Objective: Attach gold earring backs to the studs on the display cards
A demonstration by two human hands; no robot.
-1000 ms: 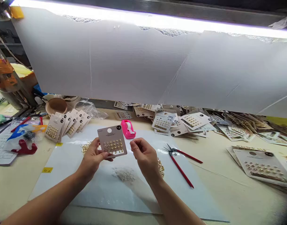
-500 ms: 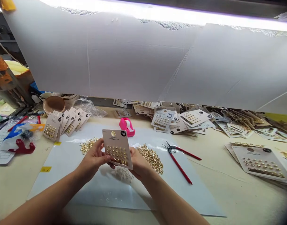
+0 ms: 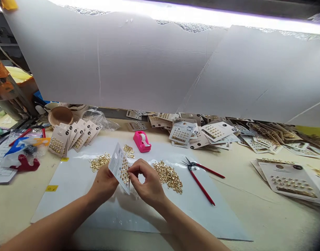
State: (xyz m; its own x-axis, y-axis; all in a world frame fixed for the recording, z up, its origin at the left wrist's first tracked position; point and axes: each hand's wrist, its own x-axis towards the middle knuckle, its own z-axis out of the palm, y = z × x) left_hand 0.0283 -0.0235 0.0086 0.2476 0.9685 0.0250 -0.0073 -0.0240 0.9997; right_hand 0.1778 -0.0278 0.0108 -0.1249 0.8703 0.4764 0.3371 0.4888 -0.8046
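My left hand (image 3: 103,183) grips a grey earring card (image 3: 119,166) with rows of gold earrings, turned edge-on toward my right. My right hand (image 3: 146,183) is closed in a pinch at the card's lower right edge, fingertips touching the earrings there. Both hands hover over a white plastic sheet (image 3: 71,181). A heap of loose gold earrings (image 3: 169,176) lies just right of my right hand. Smaller gold piles (image 3: 99,162) sit left of the card and behind it.
Pink tape dispenser (image 3: 141,141) behind the hands. Red-handled scissors (image 3: 200,177) lie to the right. A fanned row of filled cards (image 3: 73,137) stands at left, a big pile of cards (image 3: 201,132) at back right, another card (image 3: 290,181) far right. Beige bowl (image 3: 61,116) back left.
The card has turned from facing me to edge-on. My right hand came out from behind it and now pinches at its front lower edge.
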